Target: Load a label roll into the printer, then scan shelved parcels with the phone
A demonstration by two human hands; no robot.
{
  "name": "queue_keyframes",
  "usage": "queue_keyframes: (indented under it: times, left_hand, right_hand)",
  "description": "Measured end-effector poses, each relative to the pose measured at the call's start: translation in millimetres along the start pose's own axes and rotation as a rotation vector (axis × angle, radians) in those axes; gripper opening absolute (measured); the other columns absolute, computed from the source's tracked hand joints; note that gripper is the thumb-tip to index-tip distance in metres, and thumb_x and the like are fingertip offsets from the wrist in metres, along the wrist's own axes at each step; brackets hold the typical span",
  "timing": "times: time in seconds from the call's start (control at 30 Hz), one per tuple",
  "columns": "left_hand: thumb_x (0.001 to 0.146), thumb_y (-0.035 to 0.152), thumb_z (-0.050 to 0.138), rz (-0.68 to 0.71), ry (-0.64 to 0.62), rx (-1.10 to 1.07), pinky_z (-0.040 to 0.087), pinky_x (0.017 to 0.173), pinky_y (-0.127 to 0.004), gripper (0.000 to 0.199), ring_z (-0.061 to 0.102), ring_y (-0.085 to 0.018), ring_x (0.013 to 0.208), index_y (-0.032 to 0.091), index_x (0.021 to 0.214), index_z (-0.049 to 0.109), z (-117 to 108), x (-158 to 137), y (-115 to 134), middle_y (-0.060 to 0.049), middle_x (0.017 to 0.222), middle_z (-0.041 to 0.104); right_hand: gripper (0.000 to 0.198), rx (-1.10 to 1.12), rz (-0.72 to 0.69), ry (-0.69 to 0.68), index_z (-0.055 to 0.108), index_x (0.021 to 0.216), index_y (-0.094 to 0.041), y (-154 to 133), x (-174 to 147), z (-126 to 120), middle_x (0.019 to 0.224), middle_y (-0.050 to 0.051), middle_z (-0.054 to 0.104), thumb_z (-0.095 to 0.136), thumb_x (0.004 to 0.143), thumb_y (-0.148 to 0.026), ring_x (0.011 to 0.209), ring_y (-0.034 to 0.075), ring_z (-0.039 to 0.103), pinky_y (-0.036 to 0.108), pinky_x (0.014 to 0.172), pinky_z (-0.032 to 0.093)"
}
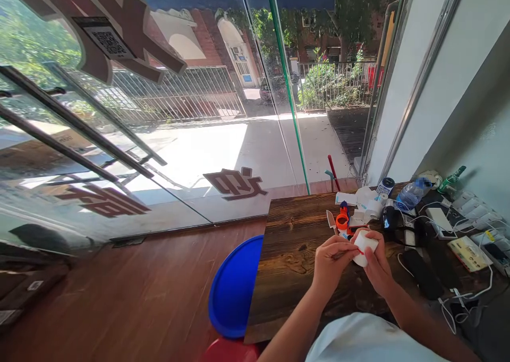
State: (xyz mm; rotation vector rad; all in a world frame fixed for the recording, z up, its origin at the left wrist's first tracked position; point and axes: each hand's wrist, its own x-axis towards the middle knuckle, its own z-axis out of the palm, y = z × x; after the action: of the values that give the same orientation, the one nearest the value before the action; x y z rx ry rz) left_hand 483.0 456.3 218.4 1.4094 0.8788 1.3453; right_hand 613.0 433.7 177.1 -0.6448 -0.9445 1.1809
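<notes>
Above the dark wooden table, both hands meet at a white rounded object (pixel 363 242) whose exact kind I cannot make out. My right hand (pixel 378 263) is wrapped round its right side, thumb on the near face. The fingers of my left hand (pixel 332 255) are pinched together at its left edge, by a small red strip (pixel 360 252) that shows against the white. Just beyond the hands lie an orange ring-shaped item with blue parts (pixel 341 222) and a knife-like blade (pixel 331 219).
The wooden table (pixel 287 245) has a blue round stool (pixel 235 287) at its left. On its right are a plastic bottle (pixel 412 194), white paper pieces (pixel 364 200), a black pouch (pixel 422 274), cables and a yellow box (pixel 470 254). A glass wall (pixel 279 85) stands behind.
</notes>
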Motion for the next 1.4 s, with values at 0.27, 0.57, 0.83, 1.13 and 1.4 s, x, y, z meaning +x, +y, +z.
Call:
queue_keyframes:
  times: [0.27, 0.57, 0.83, 1.13, 1.4]
  left_hand:
    - [0.069, 0.056, 0.086, -0.111, -0.074, 0.000, 0.055, 0.063, -0.026, 0.035, 0.064, -0.016, 0.068, 0.022, 0.072, 0.082, -1.0, 11.6, -7.0, -0.008, 0.078, 0.072]
    - [0.073, 0.050, 0.085, -0.042, -0.023, -0.016, 0.056, 0.065, -0.027, 0.029, 0.066, -0.017, 0.071, 0.022, 0.078, 0.082, 1.6, 17.6, -9.7, -0.008, 0.079, 0.073]
    - [0.096, 0.035, 0.063, 0.211, -0.136, 0.258, 0.055, 0.070, -0.025, 0.022, 0.065, -0.015, 0.077, 0.019, 0.086, 0.073, -2.7, 19.0, -0.9, -0.007, 0.086, 0.069]
    - [0.099, 0.016, 0.054, 0.623, -0.004, 0.503, 0.056, 0.076, -0.025, 0.008, 0.064, -0.015, 0.083, 0.019, 0.099, 0.061, 8.7, 9.8, -14.1, -0.006, 0.090, 0.067]
    - [0.094, 0.030, 0.068, 0.432, 0.022, 0.276, 0.055, 0.059, -0.021, 0.015, 0.068, -0.013, 0.067, 0.020, 0.088, 0.076, 6.9, 17.9, -7.0, -0.005, 0.081, 0.072]
  right_hand:
    - [0.024, -0.039, 0.022, 0.040, 0.049, 0.114, -0.036, 8.5, 0.1, -8.9, 0.115, 0.002, 0.058, 0.060, 0.097, -0.047, 0.099, 0.021, 0.059, 0.037, 0.088, 0.048]
    - [0.023, -0.018, 0.025, 0.045, 0.048, 0.114, -0.034, 1.0, 13.1, -5.2, 0.112, 0.004, 0.062, 0.057, 0.097, -0.047, 0.101, 0.023, 0.061, 0.042, 0.089, 0.051]
    - [0.024, -0.089, -0.046, 0.034, 0.051, 0.113, -0.035, 3.9, 15.7, -10.0, 0.115, 0.002, 0.059, 0.063, 0.095, -0.045, 0.102, 0.022, 0.059, 0.044, 0.097, 0.045]
    - [0.024, -0.099, -0.153, 0.102, 0.047, 0.115, -0.038, 5.7, 12.6, 2.1, 0.113, 0.002, 0.058, 0.059, 0.097, -0.046, 0.097, 0.022, 0.060, 0.044, 0.088, 0.050]
    - [0.023, -0.146, -0.199, 0.099, 0.047, 0.113, -0.036, 1.2, 20.5, 2.9, 0.109, 0.004, 0.057, 0.058, 0.096, -0.047, 0.095, 0.025, 0.062, 0.050, 0.087, 0.052]
